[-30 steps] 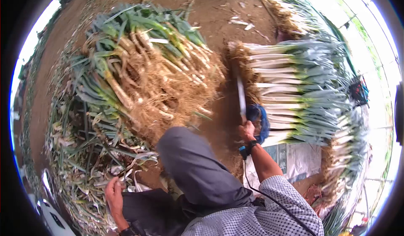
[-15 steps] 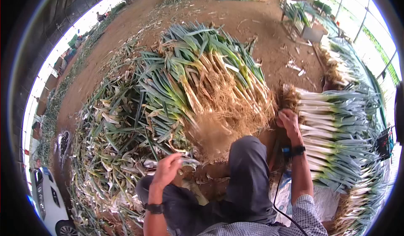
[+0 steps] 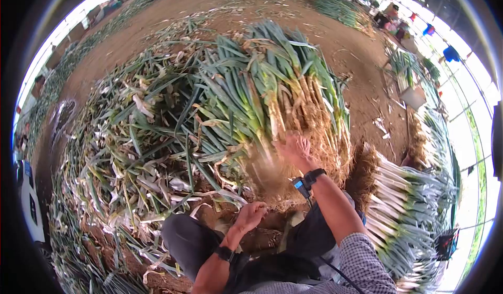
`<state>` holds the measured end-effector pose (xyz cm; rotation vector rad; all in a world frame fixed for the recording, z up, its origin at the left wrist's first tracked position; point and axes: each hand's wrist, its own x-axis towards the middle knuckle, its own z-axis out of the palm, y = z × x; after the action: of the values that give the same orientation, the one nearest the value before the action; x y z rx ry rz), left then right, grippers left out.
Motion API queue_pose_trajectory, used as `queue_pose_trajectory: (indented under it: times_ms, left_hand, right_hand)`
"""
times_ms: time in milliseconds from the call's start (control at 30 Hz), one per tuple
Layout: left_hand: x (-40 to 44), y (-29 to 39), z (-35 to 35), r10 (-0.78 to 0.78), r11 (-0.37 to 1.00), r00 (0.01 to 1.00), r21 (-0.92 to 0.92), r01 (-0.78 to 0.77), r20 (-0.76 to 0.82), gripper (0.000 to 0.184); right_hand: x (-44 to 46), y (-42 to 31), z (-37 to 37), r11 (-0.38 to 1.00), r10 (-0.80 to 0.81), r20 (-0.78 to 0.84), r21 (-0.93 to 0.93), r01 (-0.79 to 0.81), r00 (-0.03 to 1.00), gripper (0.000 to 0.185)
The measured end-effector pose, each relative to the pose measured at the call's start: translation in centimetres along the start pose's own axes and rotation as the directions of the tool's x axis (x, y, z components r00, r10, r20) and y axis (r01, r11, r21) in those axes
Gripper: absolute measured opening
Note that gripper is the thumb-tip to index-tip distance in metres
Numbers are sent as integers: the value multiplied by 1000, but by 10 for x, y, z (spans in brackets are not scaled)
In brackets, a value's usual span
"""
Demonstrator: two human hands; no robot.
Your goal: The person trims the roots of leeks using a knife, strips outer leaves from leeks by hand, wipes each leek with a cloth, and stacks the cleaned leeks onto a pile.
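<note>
A heap of untrimmed leeks (image 3: 230, 100) lies in front of me, green tops pointing away and brown stringy roots towards me. My right hand (image 3: 296, 150) is over the stalks and roots in the middle of this heap, its fingers stretched out against them. Whether it touches one leek in particular is unclear. Above my left knee, near the heap's front edge, my left hand (image 3: 250, 215) has its fingers curled closed; anything inside them is hidden. Cleaned leeks (image 3: 398, 199) with white stems lie in rows on my right, roots towards the heap.
Stripped leaves (image 3: 131, 152) cover the ground on my left. Brown soil (image 3: 361, 79) shows beyond the heap. More leeks (image 3: 340, 11) lie farther back, and people and belongings are at the far right. A white car (image 3: 29, 205) stands at the left edge.
My right hand has moved left from the cleaned leeks' roots onto the untrimmed heap. My left hand has shifted right and its fingers have closed. The view has turned.
</note>
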<state>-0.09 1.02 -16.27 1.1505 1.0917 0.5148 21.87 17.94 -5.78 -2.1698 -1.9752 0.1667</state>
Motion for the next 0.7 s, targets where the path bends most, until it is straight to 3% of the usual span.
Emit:
queue_pose_trajectory:
  times_ms: [67, 133, 167, 200, 233, 267, 367, 433, 500, 533, 600, 633, 667, 700]
  left_hand:
    - [-12, 6, -4, 23, 994, 998, 109, -17, -51, 23]
    - [-19, 19, -9, 24, 976, 996, 217, -6, -81, 21]
    - [-21, 24, -12, 72, 968, 994, 247, -49, -84, 20]
    - [-23, 28, -12, 118, 957, 990, 276, -91, -82, 19]
    - [-25, 30, -11, 164, 943, 983, 305, -134, -75, 19]
    - [-26, 30, -8, 212, 932, 973, 318, -174, -89, 18]
    - [-29, 32, -8, 299, 873, 952, 421, -246, -63, 20]
    - [-32, 33, -10, 347, 863, 934, 417, -284, -81, 21]
    - [-28, 31, -17, 304, 872, 951, 417, -254, -57, 27]
    - [-31, 41, -21, 277, 906, 957, 355, -231, -85, 27]
    - [-39, 58, -28, 216, 956, 968, 230, -183, -126, 26]
    - [-31, 45, -31, 392, 901, 907, 261, -345, -154, 30]
    - [-28, 43, -33, 213, 954, 975, -202, -222, -66, 38]
    - [-33, 51, -32, 194, 928, 976, -305, -216, -98, 32]
  right_hand:
    - [18, -5, 11, 993, 92, 104, 65, -99, 990, 50]
    - [19, -26, -33, 977, 188, 254, 51, -207, 949, 46]
    - [36, -3, -15, 976, 203, 227, 30, -215, 952, 36]
    - [47, -4, -27, 928, 297, 168, 183, -326, 940, 26]
    - [62, 11, -37, 865, 231, 251, 389, -316, 940, 25]
    - [80, 21, -48, 813, 199, 56, 548, -197, 978, 25]
    - [78, -13, -195, 715, -118, -55, 688, 123, 992, 20]
    - [86, -35, -253, 691, 15, -113, 719, 71, 993, 17]
    - [70, -53, -286, 625, -38, -316, 733, 270, 948, 26]
    - [60, -59, -294, 584, -54, -413, 726, 364, 909, 32]
    - [34, -71, -291, 657, 3, -340, 710, 254, 940, 29]
    - [18, -76, -281, 686, 41, -300, 702, 192, 953, 28]
    - [2, -82, -261, 731, 67, -279, 667, 143, 958, 26]
    - [-11, -85, -235, 770, 97, -263, 631, 96, 960, 26]
